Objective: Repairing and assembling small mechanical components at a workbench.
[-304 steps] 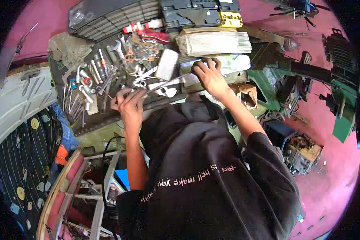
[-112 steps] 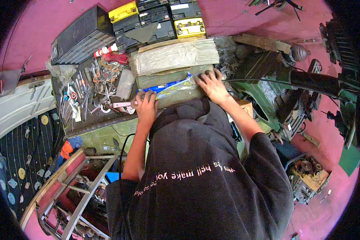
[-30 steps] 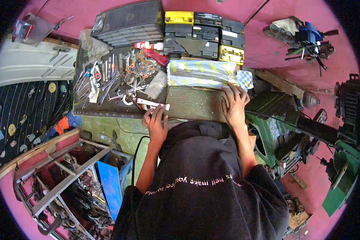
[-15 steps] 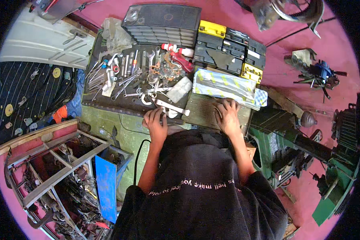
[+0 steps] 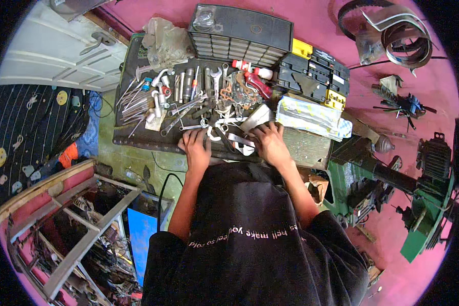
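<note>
My left hand (image 5: 196, 146) rests on the front edge of the dark tool mat (image 5: 137, 136), fingers bent and a little apart, with nothing seen in it. Several ring and open-end spanners (image 5: 194, 127) lie just beyond its fingertips. My right hand (image 5: 271, 145) reaches in at the right of the mat, fingers spread, its fingertips by the near end of a pale grey block (image 5: 256, 118). Beside its thumb lies a shiny metal spanner (image 5: 242, 141), partly covered by that hand. A dark handle-like piece (image 5: 229, 140) lies between my hands.
Sockets, loose gaskets (image 5: 239, 94) and a red bottle (image 5: 258, 85) crowd the mat. Behind stand a black drawer cabinet (image 5: 239, 28) and black-and-yellow cases (image 5: 311, 71). A wrapped flat package (image 5: 308, 116) lies on a wooden board (image 5: 306, 148). A green machine (image 5: 423, 219) stands at right.
The view has shifted, so the bench appears farther right. My right hand has moved left off the wooden board towards the grey block and spanner. My left hand's fingers have straightened somewhat.
</note>
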`<state>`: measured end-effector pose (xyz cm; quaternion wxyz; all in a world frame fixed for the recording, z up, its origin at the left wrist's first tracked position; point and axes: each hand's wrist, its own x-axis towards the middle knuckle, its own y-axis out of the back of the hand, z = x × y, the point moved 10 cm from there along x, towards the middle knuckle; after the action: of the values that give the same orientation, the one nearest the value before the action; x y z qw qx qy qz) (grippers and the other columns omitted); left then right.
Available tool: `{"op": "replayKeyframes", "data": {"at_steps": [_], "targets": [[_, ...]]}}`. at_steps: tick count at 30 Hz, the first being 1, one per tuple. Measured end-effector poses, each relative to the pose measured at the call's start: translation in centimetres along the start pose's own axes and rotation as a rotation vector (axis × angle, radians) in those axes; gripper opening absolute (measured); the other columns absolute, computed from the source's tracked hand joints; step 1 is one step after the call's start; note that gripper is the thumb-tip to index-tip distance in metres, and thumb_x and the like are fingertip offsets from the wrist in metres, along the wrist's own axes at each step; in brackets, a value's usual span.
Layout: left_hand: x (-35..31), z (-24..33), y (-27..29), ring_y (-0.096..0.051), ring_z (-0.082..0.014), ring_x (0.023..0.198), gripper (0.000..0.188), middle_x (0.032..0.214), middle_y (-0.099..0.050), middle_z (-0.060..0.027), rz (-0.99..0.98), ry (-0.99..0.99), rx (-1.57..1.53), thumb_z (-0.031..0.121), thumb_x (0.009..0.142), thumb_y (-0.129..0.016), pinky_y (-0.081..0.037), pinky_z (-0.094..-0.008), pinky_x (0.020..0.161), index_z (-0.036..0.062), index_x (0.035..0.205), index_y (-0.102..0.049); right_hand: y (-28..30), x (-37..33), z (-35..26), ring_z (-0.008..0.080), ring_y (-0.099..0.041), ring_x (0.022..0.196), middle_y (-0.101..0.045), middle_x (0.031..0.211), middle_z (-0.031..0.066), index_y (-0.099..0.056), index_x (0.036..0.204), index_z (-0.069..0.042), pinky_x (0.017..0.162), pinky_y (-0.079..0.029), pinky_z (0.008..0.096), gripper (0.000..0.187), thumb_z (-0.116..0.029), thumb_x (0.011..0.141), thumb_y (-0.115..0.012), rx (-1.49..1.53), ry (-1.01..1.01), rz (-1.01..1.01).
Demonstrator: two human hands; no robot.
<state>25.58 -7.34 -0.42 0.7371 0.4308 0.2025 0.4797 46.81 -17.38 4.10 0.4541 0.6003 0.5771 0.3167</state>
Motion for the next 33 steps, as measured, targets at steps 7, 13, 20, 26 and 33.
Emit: {"op": "replayKeyframes", "data": {"at_steps": [7, 13, 20, 26, 33], "targets": [[5.2, -3.8, 1.7, -0.054, -0.0292, 0.124, 0.030, 0.119, -0.069, -0.0074, -0.073, -0.110, -0.035, 0.014, 0.089, -0.074, -0.031, -0.0523, 0.105, 0.0092, 0.118, -0.072, -2.3, 3.1, -3.8, 0.0330, -0.056, 0.123, -0.068, 0.125, 0.0107, -0.068, 0.127, -0.008, 0.107, -0.037, 0.0609, 0.038, -0.027, 0.093, -0.071, -0.126, -0.133, -0.062], [8.3, -3.7, 2.1, -0.057, -0.0309, 0.119, 0.027, 0.114, -0.071, -0.0089, -0.189, -0.172, -0.051, 0.014, 0.088, -0.075, -0.033, -0.0508, 0.104, 0.0100, 0.114, -0.073, -3.5, 1.5, -4.4, 0.0345, -0.057, 0.122, -0.069, 0.122, 0.0128, -0.067, 0.126, -0.009, 0.106, -0.037, 0.0624, 0.037, -0.031, 0.097, -0.068, -0.094, -0.266, -0.092], [8.5, -4.1, 1.4, -0.056, -0.0337, 0.120, 0.027, 0.117, -0.072, -0.0116, -0.293, -0.209, -0.004, 0.014, 0.088, -0.076, -0.033, -0.0524, 0.106, 0.0090, 0.114, -0.074, -3.5, 0.4, -4.4, 0.0336, -0.061, 0.118, -0.070, 0.121, 0.0132, -0.069, 0.128, -0.015, 0.106, -0.039, 0.0616, 0.033, -0.026, 0.097, -0.062, -0.038, -0.236, -0.165], [5.7, -3.1, 1.1, -0.056, -0.0357, 0.124, 0.032, 0.120, -0.071, -0.0136, -0.340, -0.122, -0.012, 0.018, 0.088, -0.077, -0.032, -0.0540, 0.110, 0.0080, 0.117, -0.072, -3.5, 1.9, -0.7, 0.0379, -0.058, 0.126, -0.072, 0.114, 0.0172, -0.067, 0.130, -0.009, 0.113, -0.036, 0.0704, 0.040, -0.025, 0.094, -0.066, -0.002, -0.228, -0.231], [3.5, -1.5, 0.8, -0.055, -0.0338, 0.125, 0.032, 0.119, -0.071, -0.0117, -0.372, -0.073, 0.137, 0.018, 0.087, -0.078, -0.031, -0.0561, 0.111, 0.0103, 0.118, -0.073, -6.1, 3.1, -0.4, 0.0357, -0.063, 0.117, -0.076, 0.096, 0.0102, -0.077, 0.109, -0.015, 0.109, -0.037, 0.0683, 0.027, -0.012, 0.085, -0.064, 0.018, -0.034, -0.129]]}}
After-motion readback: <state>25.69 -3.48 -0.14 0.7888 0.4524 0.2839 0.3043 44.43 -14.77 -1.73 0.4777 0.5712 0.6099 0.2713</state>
